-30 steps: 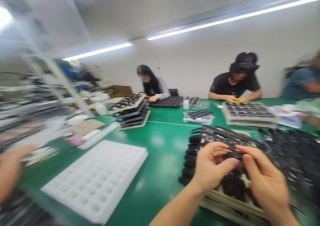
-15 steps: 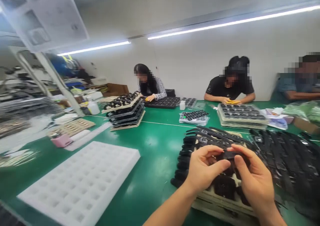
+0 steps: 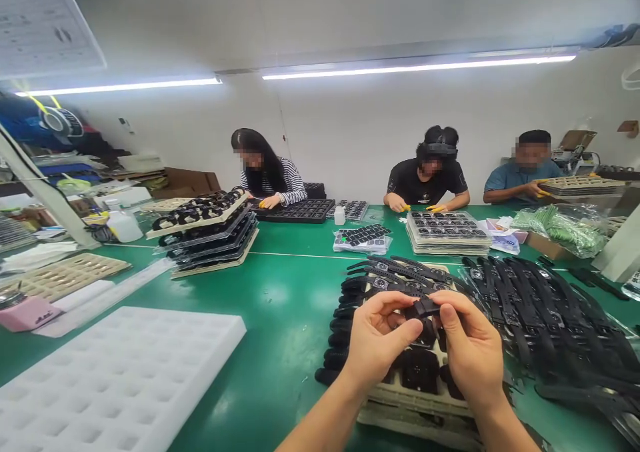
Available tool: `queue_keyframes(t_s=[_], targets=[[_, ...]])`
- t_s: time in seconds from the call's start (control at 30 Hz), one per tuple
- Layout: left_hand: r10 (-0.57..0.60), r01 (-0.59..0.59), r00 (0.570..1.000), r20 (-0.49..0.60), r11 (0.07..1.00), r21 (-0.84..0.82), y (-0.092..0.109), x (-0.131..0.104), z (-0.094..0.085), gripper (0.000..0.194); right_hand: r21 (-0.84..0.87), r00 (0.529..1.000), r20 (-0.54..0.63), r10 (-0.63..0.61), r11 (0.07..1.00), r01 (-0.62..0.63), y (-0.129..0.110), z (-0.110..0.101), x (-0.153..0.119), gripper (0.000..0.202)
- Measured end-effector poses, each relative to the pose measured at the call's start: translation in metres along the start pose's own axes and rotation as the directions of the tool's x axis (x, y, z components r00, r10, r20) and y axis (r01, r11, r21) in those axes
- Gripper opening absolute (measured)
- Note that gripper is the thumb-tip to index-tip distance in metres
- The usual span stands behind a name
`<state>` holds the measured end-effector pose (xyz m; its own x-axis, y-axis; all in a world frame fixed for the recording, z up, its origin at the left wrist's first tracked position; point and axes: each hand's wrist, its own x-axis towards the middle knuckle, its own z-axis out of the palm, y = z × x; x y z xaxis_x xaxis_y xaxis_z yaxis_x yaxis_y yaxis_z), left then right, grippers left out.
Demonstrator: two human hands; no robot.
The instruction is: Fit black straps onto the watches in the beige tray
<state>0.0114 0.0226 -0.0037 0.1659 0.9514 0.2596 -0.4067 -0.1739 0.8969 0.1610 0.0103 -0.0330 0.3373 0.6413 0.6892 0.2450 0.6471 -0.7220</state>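
Between my fingertips is a small black strap piece (image 3: 423, 308), raised above a stack of beige trays (image 3: 405, 399). My left hand (image 3: 383, 339) pinches its left end with thumb and fingers, and my right hand (image 3: 473, 345) grips the right end. Black watches with straps (image 3: 400, 277) lie across the top tray, and dark square parts (image 3: 420, 371) sit in its pockets below my hands. More black watch straps (image 3: 545, 305) are spread in rows on clear plastic to the right.
A white foam tray (image 3: 125, 372) lies at the left on the green table (image 3: 280, 305). Behind it stand stacked trays (image 3: 215, 239) and a pink bottle (image 3: 30, 313). Three people sit across, near a tray stack (image 3: 447, 233) and a white bottle (image 3: 339, 215).
The view has turned to the right, so the scene sits further left. Both hands still hold the strap piece. The far right person now holds a tray stack in plain view.
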Motion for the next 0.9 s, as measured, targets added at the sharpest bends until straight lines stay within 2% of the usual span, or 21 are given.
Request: queue_keyframes(t_s=[0.13,0.3,0.47,0.63,0.9], targets=[[0.013,-0.013,1.000,-0.001,0.997,0.073,-0.003,-0.001,0.000,0.031,0.002,1.000,0.018,-0.019,1.000,0.019,0.001,0.000,0.002,0.015],[0.052,-0.050,0.999,-0.009,0.989,0.140,-0.006,0.000,-0.003,0.026,0.029,0.995,0.096,-0.040,0.999,0.037,-0.003,0.001,0.008,0.011],[0.067,-0.062,0.998,-0.019,0.977,0.204,-0.006,0.002,-0.005,0.030,0.038,0.998,0.053,-0.046,0.998,0.044,-0.006,0.004,0.009,0.014],[0.082,-0.080,0.997,0.005,0.951,0.298,-0.006,0.003,-0.007,0.021,0.070,0.987,0.148,-0.064,0.996,0.054,-0.008,0.001,0.011,0.013],[0.079,-0.070,0.997,-0.022,0.961,0.266,-0.011,0.007,-0.004,0.020,0.053,0.965,0.262,0.004,0.998,-0.019,-0.006,-0.004,0.019,0.016]])
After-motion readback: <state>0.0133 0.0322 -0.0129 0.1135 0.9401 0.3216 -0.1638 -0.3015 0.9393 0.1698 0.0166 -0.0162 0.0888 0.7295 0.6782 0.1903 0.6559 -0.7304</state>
